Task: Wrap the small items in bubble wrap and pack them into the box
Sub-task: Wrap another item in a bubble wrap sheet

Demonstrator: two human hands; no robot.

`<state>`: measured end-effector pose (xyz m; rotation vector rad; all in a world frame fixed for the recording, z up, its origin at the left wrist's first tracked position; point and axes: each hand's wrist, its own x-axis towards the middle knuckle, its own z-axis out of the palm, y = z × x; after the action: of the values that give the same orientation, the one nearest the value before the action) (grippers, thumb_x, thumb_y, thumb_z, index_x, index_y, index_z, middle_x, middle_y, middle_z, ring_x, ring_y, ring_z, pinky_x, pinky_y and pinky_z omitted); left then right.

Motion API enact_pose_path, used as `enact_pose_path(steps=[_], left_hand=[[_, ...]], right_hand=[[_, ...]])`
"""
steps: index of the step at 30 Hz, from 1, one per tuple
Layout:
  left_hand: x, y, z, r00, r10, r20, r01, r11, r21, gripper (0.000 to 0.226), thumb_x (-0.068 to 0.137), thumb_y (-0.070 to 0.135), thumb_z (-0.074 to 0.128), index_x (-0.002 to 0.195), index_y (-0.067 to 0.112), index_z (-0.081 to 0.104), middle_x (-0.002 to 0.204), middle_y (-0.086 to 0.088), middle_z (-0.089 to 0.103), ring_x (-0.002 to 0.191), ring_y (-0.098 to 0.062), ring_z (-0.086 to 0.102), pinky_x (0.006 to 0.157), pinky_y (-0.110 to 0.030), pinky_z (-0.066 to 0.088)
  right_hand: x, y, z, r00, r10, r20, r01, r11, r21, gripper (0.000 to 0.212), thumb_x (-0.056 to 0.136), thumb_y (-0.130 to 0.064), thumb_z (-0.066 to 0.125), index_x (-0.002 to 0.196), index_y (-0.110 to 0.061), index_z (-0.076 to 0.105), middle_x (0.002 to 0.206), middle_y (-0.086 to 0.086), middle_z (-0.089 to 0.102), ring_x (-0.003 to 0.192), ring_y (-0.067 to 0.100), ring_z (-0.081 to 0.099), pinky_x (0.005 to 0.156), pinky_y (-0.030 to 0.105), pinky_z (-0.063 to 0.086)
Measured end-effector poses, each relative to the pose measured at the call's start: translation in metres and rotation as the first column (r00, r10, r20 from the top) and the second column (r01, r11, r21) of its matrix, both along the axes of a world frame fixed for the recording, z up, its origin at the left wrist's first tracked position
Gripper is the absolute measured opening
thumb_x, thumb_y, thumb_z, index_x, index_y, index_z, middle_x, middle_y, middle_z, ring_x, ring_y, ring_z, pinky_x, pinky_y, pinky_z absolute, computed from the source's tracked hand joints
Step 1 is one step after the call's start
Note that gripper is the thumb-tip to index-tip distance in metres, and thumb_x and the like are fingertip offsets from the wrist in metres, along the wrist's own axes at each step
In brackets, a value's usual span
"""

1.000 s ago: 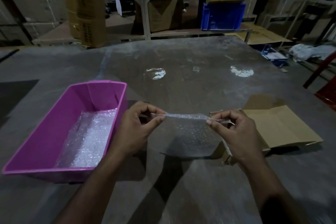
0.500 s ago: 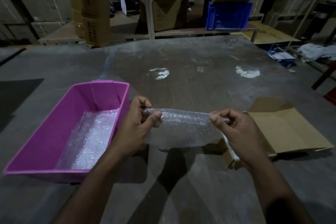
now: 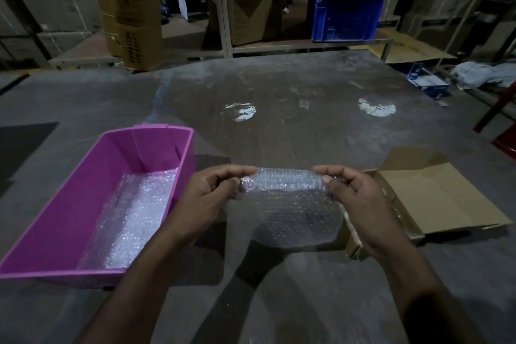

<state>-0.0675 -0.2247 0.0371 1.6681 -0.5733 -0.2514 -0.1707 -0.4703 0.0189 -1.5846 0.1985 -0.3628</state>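
Pinching its top corners, the left hand (image 3: pixel 205 198) and right hand (image 3: pixel 356 198) hold the bubble wrap sheet (image 3: pixel 290 207), which stretches between them and hangs below.

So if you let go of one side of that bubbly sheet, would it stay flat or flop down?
It would probably flop. The bubble wrap sheet already sags below the top edge that the left hand and right hand pinch. It looks thin and see-through, so it is likely very light. It may also feel a bit slippery, since it looks like shiny plastic.
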Motion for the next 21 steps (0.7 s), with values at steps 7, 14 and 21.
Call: enact_pose_path(steps=[7, 14, 21], left_hand=[[0.0017, -0.0047, -0.0024, 0.999, 0.042, 0.033, -0.043, 0.999, 0.024, 0.037, 0.072, 0.019, 0.084, 0.108, 0.018, 0.076, 0.109, 0.005, 0.077, 0.103, -0.015, 0.073, 0.090, -0.026, 0.056], [0.0073, -0.0044, -0.0017, 0.967, 0.090, 0.237, -0.128, 0.980, 0.153, 0.010, 0.080, 0.019, 0.083, 0.087, 0.024, 0.079, 0.094, 0.001, 0.067, 0.086, -0.011, 0.066, 0.072, -0.022, 0.051], [0.0039, -0.0048, 0.0002, 0.993, 0.035, 0.111, -0.044, 0.996, 0.079, 0.009, 0.095, 0.018, 0.068, 0.103, 0.018, 0.072, 0.089, 0.000, 0.073, 0.082, -0.008, 0.069, 0.070, -0.017, 0.051]], right_hand=[[-0.0018, 0.0001, -0.0008, 0.998, -0.060, -0.010, 0.058, 0.984, -0.169, 0.016, 0.079, -0.015, 0.082, 0.091, -0.022, 0.076, 0.090, -0.008, 0.077, 0.083, 0.010, 0.073, 0.068, 0.019, 0.055], [-0.0012, -0.0055, -0.0039, 0.996, -0.080, 0.044, 0.090, 0.932, -0.350, 0.015, 0.083, -0.040, 0.069, 0.084, -0.027, 0.074, 0.095, -0.013, 0.064, 0.094, 0.006, 0.062, 0.076, 0.014, 0.047], [-0.0036, -0.0037, -0.0011, 0.999, -0.033, 0.015, 0.036, 0.978, -0.206, 0.026, 0.099, -0.020, 0.059, 0.114, -0.037, 0.071, 0.097, -0.014, 0.072, 0.084, 0.004, 0.065, 0.075, 0.017, 0.054]])
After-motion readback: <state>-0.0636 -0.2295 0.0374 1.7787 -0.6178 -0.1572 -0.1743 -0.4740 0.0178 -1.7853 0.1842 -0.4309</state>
